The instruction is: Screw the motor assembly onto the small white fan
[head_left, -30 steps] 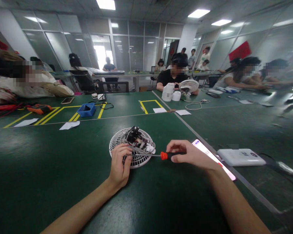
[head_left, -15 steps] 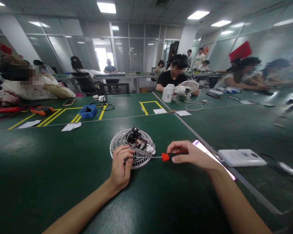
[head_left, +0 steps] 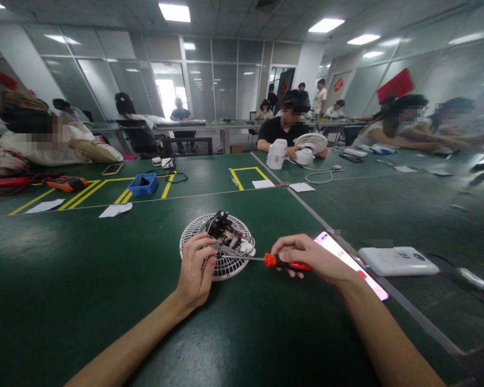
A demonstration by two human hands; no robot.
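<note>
From the head camera we see our left hand point(head_left: 196, 269) curled on the near rim of the white fan grille point(head_left: 216, 245) lying on the green surface point(head_left: 84, 279), while our right hand point(head_left: 306, 258) pinches the red-handled screwdriver point(head_left: 282, 262), tip at the exposed wiring. The light, brittle grille is probably best held by its rim.

Left hand point(head_left: 196, 271) curled, right hand point(head_left: 310, 259) in a closed grip

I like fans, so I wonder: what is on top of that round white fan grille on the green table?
On the fan grille sit a black motor part, a small circuit board and wires. The left hand covers its near edge, so what lies there is hidden.
</note>
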